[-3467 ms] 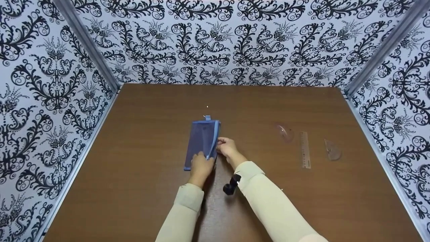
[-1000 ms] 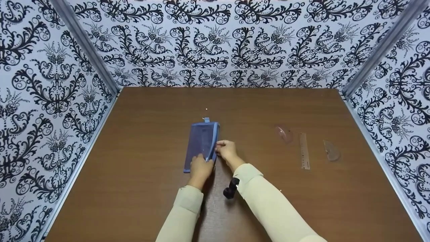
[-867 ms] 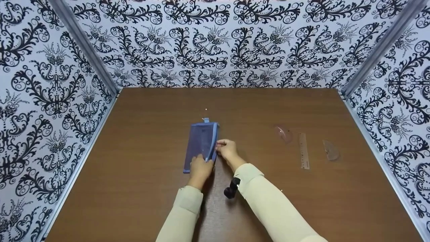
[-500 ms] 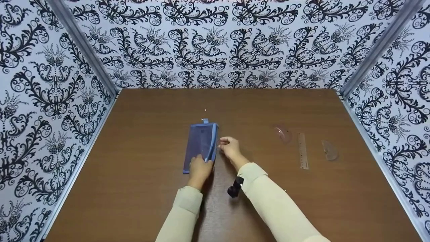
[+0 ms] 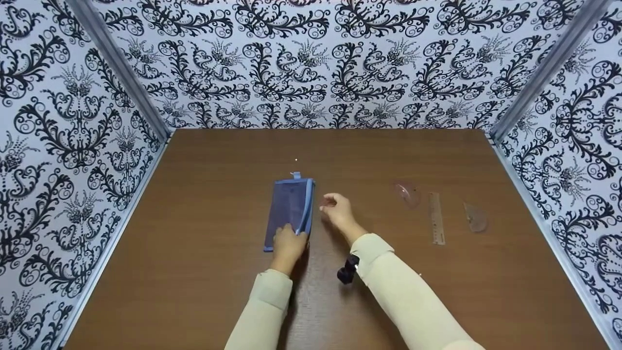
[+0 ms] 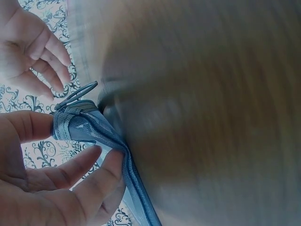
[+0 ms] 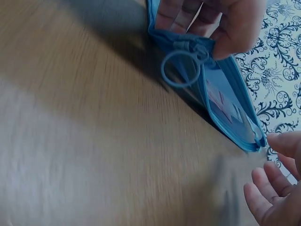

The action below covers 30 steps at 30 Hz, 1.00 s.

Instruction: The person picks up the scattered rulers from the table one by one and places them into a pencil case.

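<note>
A blue see-through zip pouch (image 5: 290,204) lies on the table, its zipped side facing right. My left hand (image 5: 289,243) grips its near end, thumb and fingers pinching the corner by the zipper in the left wrist view. From that corner hangs a ring-shaped zipper pull (image 7: 180,69). The pouch's mouth gapes in the right wrist view, and something faint and pinkish shows there, too unclear to name. To the right of the pouch, my right hand (image 5: 337,210) is apart from it, fingers loosely bent and holding nothing.
On the right of the brown table (image 5: 204,301) lie a pinkish clear curved piece (image 5: 407,194), a clear ruler (image 5: 437,218) and a clear protractor (image 5: 475,218). Patterned walls (image 5: 301,63) enclose the back and sides. A black camera (image 5: 348,270) sits at my right wrist.
My right hand was at the pouch's zipped edge a second ago; it has come away to the right. My left hand keeps its grip, and the pouch lies as before.
</note>
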Motion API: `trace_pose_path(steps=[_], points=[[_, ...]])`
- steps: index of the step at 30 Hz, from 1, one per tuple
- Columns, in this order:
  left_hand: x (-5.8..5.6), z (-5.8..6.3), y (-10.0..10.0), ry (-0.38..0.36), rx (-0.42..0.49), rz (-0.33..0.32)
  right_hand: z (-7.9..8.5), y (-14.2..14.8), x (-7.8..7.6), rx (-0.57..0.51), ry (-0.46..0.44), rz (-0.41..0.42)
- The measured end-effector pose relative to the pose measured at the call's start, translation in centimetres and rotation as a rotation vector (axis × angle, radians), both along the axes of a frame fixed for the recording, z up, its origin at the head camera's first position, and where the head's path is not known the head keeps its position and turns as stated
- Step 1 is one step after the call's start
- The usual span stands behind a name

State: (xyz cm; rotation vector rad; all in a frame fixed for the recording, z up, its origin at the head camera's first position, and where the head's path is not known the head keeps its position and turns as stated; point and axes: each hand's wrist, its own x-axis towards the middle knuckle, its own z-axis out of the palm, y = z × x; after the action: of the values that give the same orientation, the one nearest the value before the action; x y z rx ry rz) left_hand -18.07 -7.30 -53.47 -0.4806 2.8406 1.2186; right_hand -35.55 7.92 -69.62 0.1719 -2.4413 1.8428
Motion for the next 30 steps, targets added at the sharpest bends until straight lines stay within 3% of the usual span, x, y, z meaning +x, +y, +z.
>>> trace_pose_path(steps=[3,5,6,7,13,25,30], points=[[-0.1,0.0,0.0,-0.010,0.006,-0.004,5.6,0.3,2.9,0.116,0.024,0.022],[-0.1,0.1,-0.1,-0.012,0.010,-0.006,11.8,0.1,6.4,0.201,0.033,0.017],[-0.1,0.1,-0.1,-0.013,0.011,-0.007,15.7,-0.1,8.6,0.252,0.024,0.010],[-0.1,0.1,-0.1,-0.013,0.010,-0.008,16.3,-0.1,8.9,0.298,0.035,0.008],[-0.2,0.0,-0.1,-0.018,-0.001,-0.010,17.0,1.0,9.1,0.423,0.097,0.021],[0.0,0.0,-0.1,-0.040,0.036,-0.017,17.2,3.5,8.8,0.584,0.111,0.074],[0.1,0.1,-0.2,-0.043,0.053,-0.020,17.8,4.6,8.8,0.634,0.073,0.090]])
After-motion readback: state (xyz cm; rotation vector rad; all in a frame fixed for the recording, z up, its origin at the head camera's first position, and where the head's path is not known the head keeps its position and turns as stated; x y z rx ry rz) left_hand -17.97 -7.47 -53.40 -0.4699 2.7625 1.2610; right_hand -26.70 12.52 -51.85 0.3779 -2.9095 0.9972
